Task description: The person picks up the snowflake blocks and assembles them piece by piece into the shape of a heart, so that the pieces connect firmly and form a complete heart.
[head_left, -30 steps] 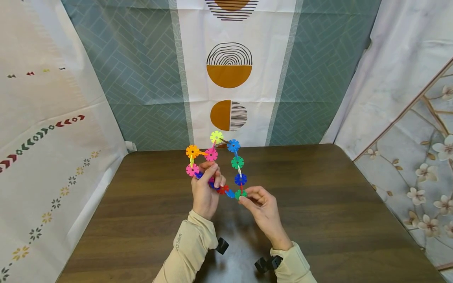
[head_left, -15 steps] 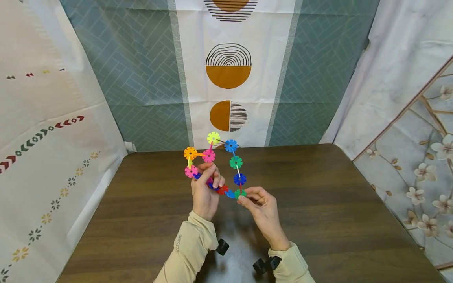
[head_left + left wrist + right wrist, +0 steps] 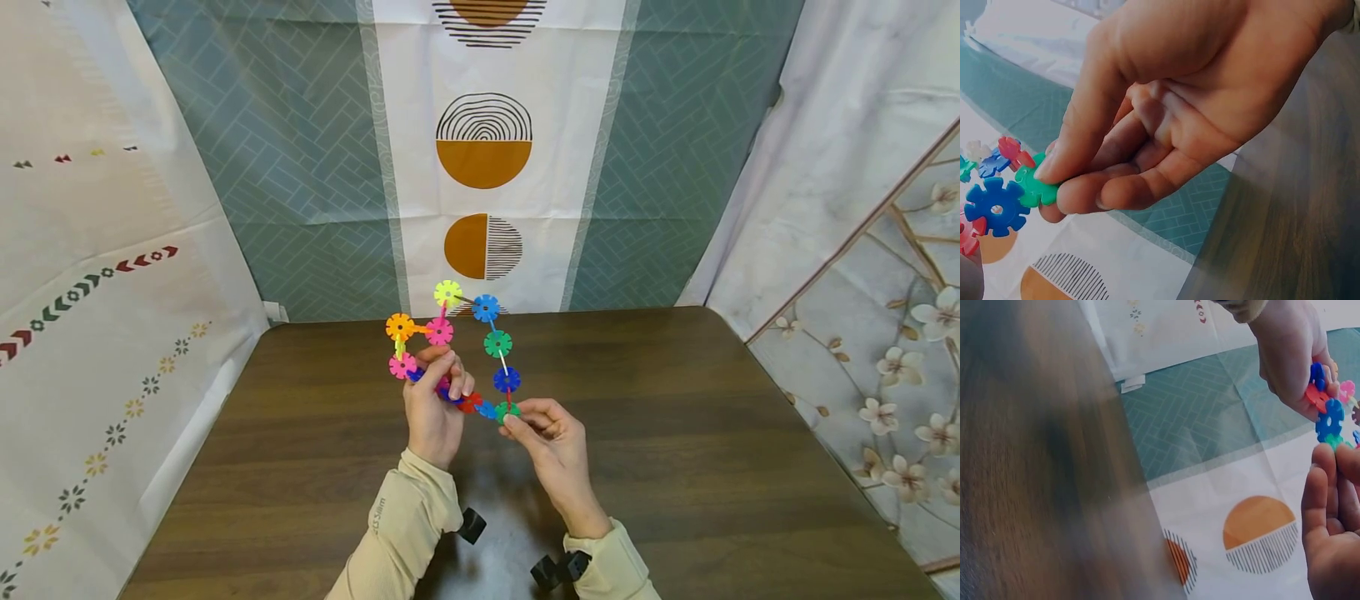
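Notched plastic snowflake discs in many colours, slotted together, make a loop-shaped chain [image 3: 498,343] held up over the table. My left hand [image 3: 435,417] grips the loop's lower left side, its thumb and fingers covering part of the dark blue and magenta discs. At the lower right corner my right hand [image 3: 557,454] pinches a green disc [image 3: 1036,187] between thumb and fingers. Beside that green disc sits a blue disc [image 3: 997,207], followed by a red disc [image 3: 1318,398] close to the left hand. Yellow [image 3: 448,293] and orange discs [image 3: 400,327] stand along the far side.
A brown wooden table [image 3: 300,475] lies under both hands. Behind it hangs a green and white patterned cloth [image 3: 315,167]; pale printed cloths flank it at left [image 3: 97,333] and right [image 3: 847,333]. Black wrist cameras [image 3: 472,526] sit at the cuffs.
The upper part of the loop has shifted slightly left and the right hand has drifted a little left with it. Both hands keep their hold.
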The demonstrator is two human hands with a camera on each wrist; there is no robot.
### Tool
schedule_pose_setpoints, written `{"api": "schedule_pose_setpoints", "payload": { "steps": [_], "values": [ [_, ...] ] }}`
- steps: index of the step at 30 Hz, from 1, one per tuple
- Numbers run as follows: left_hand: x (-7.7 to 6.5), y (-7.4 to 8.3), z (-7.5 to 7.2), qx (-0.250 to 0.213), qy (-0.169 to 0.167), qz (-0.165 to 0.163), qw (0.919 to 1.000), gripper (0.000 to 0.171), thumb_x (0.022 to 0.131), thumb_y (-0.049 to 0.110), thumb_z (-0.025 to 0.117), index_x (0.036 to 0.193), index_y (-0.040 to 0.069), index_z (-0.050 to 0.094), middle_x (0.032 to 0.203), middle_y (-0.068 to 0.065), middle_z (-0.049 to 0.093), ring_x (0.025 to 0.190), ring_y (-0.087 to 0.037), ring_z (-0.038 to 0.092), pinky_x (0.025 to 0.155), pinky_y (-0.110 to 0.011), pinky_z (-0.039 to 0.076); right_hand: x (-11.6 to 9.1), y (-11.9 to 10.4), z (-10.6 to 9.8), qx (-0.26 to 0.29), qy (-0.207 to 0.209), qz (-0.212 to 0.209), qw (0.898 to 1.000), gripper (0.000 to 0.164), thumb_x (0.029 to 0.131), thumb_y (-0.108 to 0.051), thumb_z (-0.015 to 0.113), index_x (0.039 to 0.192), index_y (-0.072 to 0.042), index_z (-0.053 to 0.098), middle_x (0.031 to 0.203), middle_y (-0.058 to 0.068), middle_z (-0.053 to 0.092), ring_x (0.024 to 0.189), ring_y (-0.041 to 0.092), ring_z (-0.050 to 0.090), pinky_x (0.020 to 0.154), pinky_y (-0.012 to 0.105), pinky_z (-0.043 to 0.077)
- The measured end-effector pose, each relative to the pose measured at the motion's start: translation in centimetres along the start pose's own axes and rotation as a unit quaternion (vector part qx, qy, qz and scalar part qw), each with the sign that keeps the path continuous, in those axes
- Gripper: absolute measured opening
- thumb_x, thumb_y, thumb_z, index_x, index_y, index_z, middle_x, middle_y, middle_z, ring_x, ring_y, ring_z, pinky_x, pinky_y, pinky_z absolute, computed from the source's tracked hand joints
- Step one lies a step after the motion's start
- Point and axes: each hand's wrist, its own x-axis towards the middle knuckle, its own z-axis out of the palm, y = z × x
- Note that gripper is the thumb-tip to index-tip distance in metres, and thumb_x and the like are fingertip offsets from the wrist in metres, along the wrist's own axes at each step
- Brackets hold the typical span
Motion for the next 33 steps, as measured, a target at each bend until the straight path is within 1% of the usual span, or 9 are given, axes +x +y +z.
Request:
{"api": "schedule_pose_setpoints", "payload": {
  "steps": [6, 13, 19, 25, 28, 33],
  "values": [
    [-0.1, -0.4, 0.2, -0.008, 0.008, 0.010, 0.9999, 0.014, 0.097, -0.002, 0.045, 0.093, 0.005, 0.056, 0.067, -0.007, 0.051, 0.044, -0.015, 0.032, 0.048, -0.024, 0.039, -0.1, 0.2, 0.5, 0.021, 0.030, -0.016, 0.999, 0.024, 0.086, 0.001, 0.070, 0.102, 0.013, 0.057, 0.088, 0.016, 0.071, 0.071, 0.022, 0.071, 0.073, 0.037, 0.059],
    [-0.4, -0.9, 0.5, -0.006, 0.017, 0.021, 0.9996, 0.019, 0.097, -0.004, 0.042, 0.090, 0.002, 0.058, 0.063, -0.007, 0.049, 0.044, -0.016, 0.030, 0.048, -0.024, 0.039, -0.2, 0.4, 0.8, 0.029, 0.057, -0.006, 0.998, 0.027, 0.085, -0.001, 0.072, 0.101, 0.014, 0.056, 0.086, 0.016, 0.071, 0.068, 0.021, 0.070, 0.070, 0.035, 0.059],
    [-0.5, -1.2, 0.5, -0.004, 0.011, 0.035, 0.9993, 0.021, 0.096, -0.006, 0.041, 0.089, 0.002, 0.060, 0.063, -0.006, 0.049, 0.044, -0.015, 0.029, 0.048, -0.023, 0.038, -0.1, 0.5, 0.7, 0.028, 0.055, 0.000, 0.998, 0.028, 0.085, 0.001, 0.071, 0.100, 0.017, 0.054, 0.084, 0.015, 0.071, 0.066, 0.021, 0.070, 0.069, 0.035, 0.059],
    [-0.5, -1.8, 0.6, 0.000, -0.010, 0.038, 0.9992, 0.023, 0.095, -0.007, 0.041, 0.087, 0.003, 0.060, 0.063, -0.006, 0.048, 0.044, -0.013, 0.030, 0.047, -0.022, 0.038, 0.0, 0.4, 0.5, 0.015, 0.058, 0.010, 0.998, 0.025, 0.085, 0.001, 0.072, 0.098, 0.015, 0.056, 0.082, 0.017, 0.070, 0.065, 0.030, 0.070, 0.067, 0.036, 0.059],
    [-0.5, -2.0, 0.7, -0.001, -0.009, 0.039, 0.9992, 0.024, 0.094, -0.008, 0.041, 0.085, 0.003, 0.060, 0.062, -0.006, 0.047, 0.044, -0.013, 0.029, 0.047, -0.022, 0.037, 0.0, 0.4, 0.4, 0.013, 0.064, 0.019, 0.998, 0.022, 0.084, 0.001, 0.072, 0.097, 0.013, 0.057, 0.081, 0.017, 0.070, 0.065, 0.032, 0.070, 0.068, 0.039, 0.059],
    [-0.5, -2.1, 0.8, -0.013, 0.000, 0.045, 0.9989, 0.026, 0.093, -0.009, 0.039, 0.082, 0.002, 0.060, 0.061, -0.007, 0.045, 0.043, -0.012, 0.028, 0.045, -0.022, 0.035, 0.0, 0.4, 0.4, 0.017, 0.071, 0.036, 0.997, 0.023, 0.083, 0.002, 0.072, 0.096, 0.014, 0.057, 0.081, 0.020, 0.069, 0.063, 0.027, 0.070, 0.069, 0.041, 0.059]
  ]
}}
